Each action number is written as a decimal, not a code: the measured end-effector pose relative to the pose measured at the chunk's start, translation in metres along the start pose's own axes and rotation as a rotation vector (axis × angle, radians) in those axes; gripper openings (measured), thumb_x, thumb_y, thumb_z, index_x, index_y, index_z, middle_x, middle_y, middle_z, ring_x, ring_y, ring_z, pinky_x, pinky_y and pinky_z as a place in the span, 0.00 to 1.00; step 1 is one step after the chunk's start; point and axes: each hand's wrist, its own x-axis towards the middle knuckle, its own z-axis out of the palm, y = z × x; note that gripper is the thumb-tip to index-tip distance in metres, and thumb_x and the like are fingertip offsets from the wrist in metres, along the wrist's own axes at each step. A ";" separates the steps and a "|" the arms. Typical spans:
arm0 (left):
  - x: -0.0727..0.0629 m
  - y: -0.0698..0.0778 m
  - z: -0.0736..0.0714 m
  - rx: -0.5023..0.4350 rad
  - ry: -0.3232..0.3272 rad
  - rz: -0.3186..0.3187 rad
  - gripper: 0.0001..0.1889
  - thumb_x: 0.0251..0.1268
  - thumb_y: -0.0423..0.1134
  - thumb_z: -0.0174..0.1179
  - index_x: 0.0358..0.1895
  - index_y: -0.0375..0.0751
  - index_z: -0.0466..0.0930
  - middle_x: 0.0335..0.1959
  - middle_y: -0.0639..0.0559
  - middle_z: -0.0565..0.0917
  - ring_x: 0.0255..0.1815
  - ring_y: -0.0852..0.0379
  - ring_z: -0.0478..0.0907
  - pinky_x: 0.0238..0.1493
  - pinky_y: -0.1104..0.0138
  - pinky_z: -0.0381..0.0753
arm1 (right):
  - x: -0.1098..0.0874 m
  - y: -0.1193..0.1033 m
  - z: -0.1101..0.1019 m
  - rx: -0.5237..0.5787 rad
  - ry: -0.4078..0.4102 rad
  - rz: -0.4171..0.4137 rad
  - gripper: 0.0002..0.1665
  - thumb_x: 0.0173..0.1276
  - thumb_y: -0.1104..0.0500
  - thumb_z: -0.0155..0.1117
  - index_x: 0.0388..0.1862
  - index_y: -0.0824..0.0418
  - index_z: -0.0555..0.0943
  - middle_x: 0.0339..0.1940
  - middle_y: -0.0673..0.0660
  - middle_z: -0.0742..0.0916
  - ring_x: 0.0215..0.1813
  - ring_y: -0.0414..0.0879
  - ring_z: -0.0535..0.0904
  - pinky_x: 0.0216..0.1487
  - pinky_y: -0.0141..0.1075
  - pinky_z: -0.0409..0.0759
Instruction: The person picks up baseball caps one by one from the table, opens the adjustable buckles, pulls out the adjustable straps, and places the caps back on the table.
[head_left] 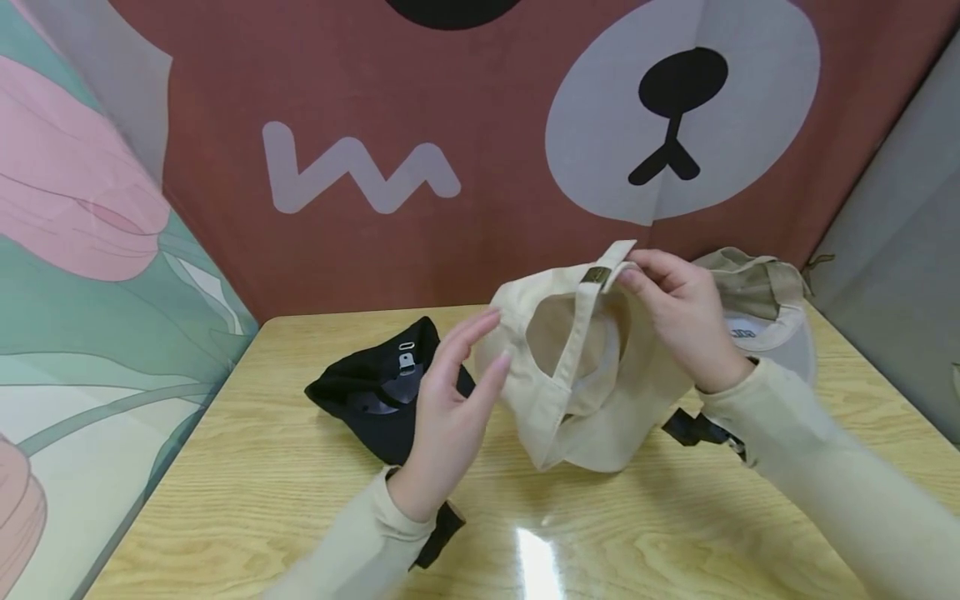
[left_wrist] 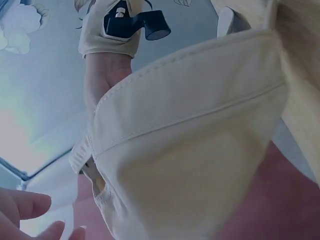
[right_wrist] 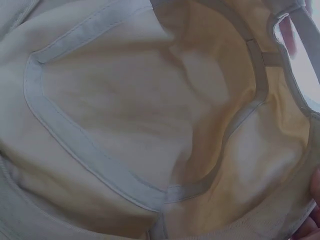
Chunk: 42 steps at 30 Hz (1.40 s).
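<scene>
A cream baseball cap (head_left: pixel 525 408) is held up over the table with its back opening and adjustable strap (head_left: pixel 576 333) toward me. My right hand (head_left: pixel 678 312) pinches the strap's end beside a dark metal buckle (head_left: pixel 597 275). To the cap's left, my left hand (head_left: pixel 450 417) has its thumb and fingers spread, holding nothing. In the left wrist view its fingertips (left_wrist: pixel 35 205) are apart from the cream crown (left_wrist: pixel 190 160). The right wrist view looks into the cap's lining (right_wrist: pixel 115 110) with its seam tape, and part of the right fingers (right_wrist: pixel 311 220) shows at the edge.
A black cap (head_left: pixel 375 417) lies on the wooden table (head_left: pixel 247 467), behind the left hand. At the back right sits a greyish-beige cap (head_left: pixel 787 350), partly hidden by the right hand. A printed cloth backdrop (head_left: pixel 487 250) hangs directly behind the table.
</scene>
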 end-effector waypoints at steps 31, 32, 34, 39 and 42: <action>0.059 0.018 0.012 0.222 -0.352 0.073 0.16 0.61 0.32 0.66 0.53 0.35 0.81 0.47 0.47 0.77 0.46 0.54 0.75 0.48 0.71 0.77 | -0.007 -0.013 0.014 -0.109 -0.052 -0.107 0.09 0.64 0.74 0.64 0.42 0.75 0.83 0.32 0.35 0.84 0.34 0.30 0.77 0.37 0.22 0.74; 0.059 0.017 0.013 0.221 -0.360 0.071 0.16 0.61 0.32 0.66 0.52 0.34 0.81 0.46 0.47 0.76 0.45 0.54 0.75 0.48 0.72 0.77 | -0.007 -0.014 0.014 -0.113 -0.057 -0.107 0.09 0.64 0.74 0.63 0.42 0.74 0.83 0.32 0.38 0.85 0.33 0.30 0.77 0.36 0.23 0.73; 0.060 0.017 0.013 0.235 -0.379 0.073 0.16 0.60 0.32 0.67 0.51 0.34 0.80 0.46 0.47 0.76 0.45 0.54 0.75 0.48 0.74 0.77 | -0.008 -0.014 0.014 -0.121 -0.066 -0.113 0.08 0.64 0.74 0.63 0.42 0.74 0.84 0.32 0.44 0.86 0.33 0.31 0.77 0.36 0.23 0.73; 0.059 0.017 0.013 0.426 -0.415 0.173 0.18 0.58 0.36 0.69 0.50 0.35 0.78 0.45 0.47 0.77 0.44 0.54 0.74 0.46 0.74 0.75 | -0.009 -0.014 0.016 -0.134 -0.104 -0.166 0.09 0.64 0.75 0.62 0.42 0.73 0.83 0.33 0.60 0.87 0.35 0.31 0.77 0.38 0.23 0.73; 0.058 0.016 0.014 0.571 -0.424 0.284 0.19 0.56 0.40 0.71 0.48 0.35 0.76 0.42 0.48 0.77 0.40 0.53 0.72 0.41 0.69 0.72 | -0.012 -0.014 0.018 -0.132 -0.133 -0.223 0.10 0.63 0.77 0.62 0.43 0.74 0.83 0.37 0.64 0.87 0.40 0.32 0.78 0.42 0.22 0.74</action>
